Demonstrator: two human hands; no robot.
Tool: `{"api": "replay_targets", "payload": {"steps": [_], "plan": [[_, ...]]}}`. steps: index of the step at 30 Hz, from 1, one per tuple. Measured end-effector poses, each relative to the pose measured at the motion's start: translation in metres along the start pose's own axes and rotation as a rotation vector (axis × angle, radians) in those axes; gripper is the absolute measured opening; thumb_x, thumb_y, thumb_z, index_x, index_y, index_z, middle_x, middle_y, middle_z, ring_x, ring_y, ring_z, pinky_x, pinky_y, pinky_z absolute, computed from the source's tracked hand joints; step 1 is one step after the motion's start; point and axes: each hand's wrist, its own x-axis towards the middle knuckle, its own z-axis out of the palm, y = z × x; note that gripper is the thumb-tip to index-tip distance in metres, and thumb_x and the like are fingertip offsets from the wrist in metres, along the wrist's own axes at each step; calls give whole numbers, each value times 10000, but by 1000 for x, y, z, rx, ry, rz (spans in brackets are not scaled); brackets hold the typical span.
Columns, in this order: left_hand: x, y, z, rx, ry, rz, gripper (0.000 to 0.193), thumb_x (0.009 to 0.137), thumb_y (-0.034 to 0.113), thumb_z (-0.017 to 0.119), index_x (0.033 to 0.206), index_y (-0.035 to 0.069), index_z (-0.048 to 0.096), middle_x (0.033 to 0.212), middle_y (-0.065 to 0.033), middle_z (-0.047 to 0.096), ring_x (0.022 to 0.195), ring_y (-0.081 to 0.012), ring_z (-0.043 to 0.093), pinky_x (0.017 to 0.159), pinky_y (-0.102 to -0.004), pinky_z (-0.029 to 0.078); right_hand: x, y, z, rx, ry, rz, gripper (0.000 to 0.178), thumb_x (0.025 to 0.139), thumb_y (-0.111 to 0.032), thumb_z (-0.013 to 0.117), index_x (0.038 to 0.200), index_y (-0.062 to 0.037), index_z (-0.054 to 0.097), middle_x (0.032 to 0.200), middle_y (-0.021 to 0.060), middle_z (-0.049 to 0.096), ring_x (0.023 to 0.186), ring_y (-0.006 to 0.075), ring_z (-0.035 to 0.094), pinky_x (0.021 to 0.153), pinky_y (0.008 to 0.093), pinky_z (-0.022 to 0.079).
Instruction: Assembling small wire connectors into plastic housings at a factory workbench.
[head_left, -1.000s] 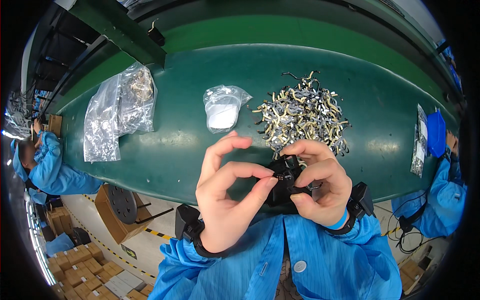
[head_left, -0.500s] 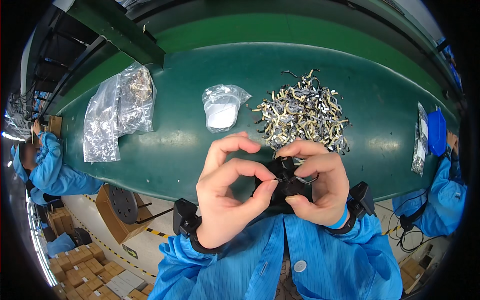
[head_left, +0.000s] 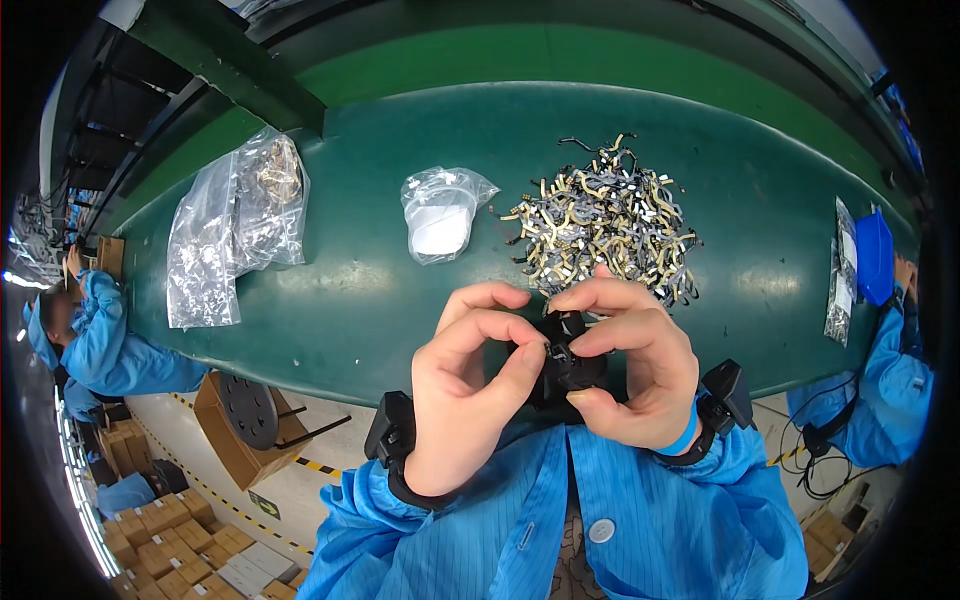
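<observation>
In front of my chest, my left hand [head_left: 480,375] has its thumb and index finger pinched together. A short wire, seen in the earlier frame, is at this pinch, now mostly hidden by the fingertips. My right hand [head_left: 640,365] curls close beside it, index finger and thumb bent round a bulky black object [head_left: 575,372] or in front of it; what these fingers hold is hidden. Just beyond my hands lies a heap of short wires [head_left: 605,225], black, grey and cream, some with white ends.
Large clear bags [head_left: 235,230] with small parts lie left on the green table [head_left: 380,310]. A smaller bag [head_left: 440,225] with white contents sits mid-table. A blue bin [head_left: 874,258] and a parts bag [head_left: 840,275] are right. Co-workers in blue sit both sides; a stool [head_left: 250,410] stands left.
My left hand has moved right, closer to my right hand. My right index finger has drawn in toward the left fingertips. The dark wire loop at my right fingers no longer shows.
</observation>
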Motion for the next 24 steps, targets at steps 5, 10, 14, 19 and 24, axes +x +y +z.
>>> {"api": "replay_targets", "payload": {"steps": [5,10,14,19,24], "plan": [[-1,3,-1,102,-20,119,108,771,-39,697,855,22,670,1202,-91,516,1089,-174,502,972,-330,375,-2,3,1,3,12,-20,320,715,-100,783,989,-60,622,1187,187,600,1094,317,607,1073,516,334],[-1,0,0,166,14,201,137,745,-23,746,856,28,683,1198,-93,517,1066,-176,510,944,-331,399,-1,3,0,20,18,-28,287,713,-95,784,953,-76,629,1189,193,595,1091,321,606,1081,521,315],[1,0,2,226,48,289,163,727,-12,773,865,31,698,1188,-98,524,1032,-185,529,930,-335,414,1,3,-2,9,12,-49,283,709,-96,787,940,-82,623,1182,189,595,1085,323,608,1083,526,306],[4,11,2,439,63,438,170,682,-3,792,828,39,713,1144,-116,562,1033,-221,559,906,-347,438,1,-1,-2,22,10,-25,304,707,-104,791,951,-75,612,1179,184,596,1081,324,609,1083,531,304],[3,19,-7,666,-47,482,146,679,0,757,809,25,695,1186,-149,532,1133,-270,509,1021,-419,365,2,-1,-5,19,5,18,354,705,-108,792,1004,-53,611,1186,169,598,1083,310,611,1082,533,307]]}}
